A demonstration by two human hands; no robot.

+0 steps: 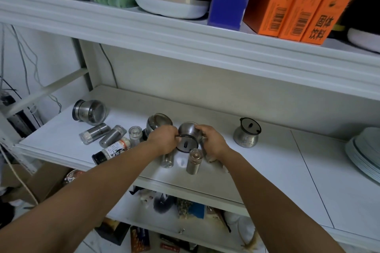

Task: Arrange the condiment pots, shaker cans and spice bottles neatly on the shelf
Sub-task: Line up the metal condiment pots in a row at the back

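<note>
now, in the head view, the left hand (164, 139) and right hand (212, 139) both curl their fingers round a steel condiment pot (188, 132). it is tilted, dark lid toward the camera, over the middle of the shelf (267, 170). best to turn it upright slowly, a thumb holding the lid on, then stand it near the upright pot (245, 136) at right. its bellied, brushed metal looks smooth and probably slippery. cylindrical shaker cans (94, 134) lie toppled at left.
</note>
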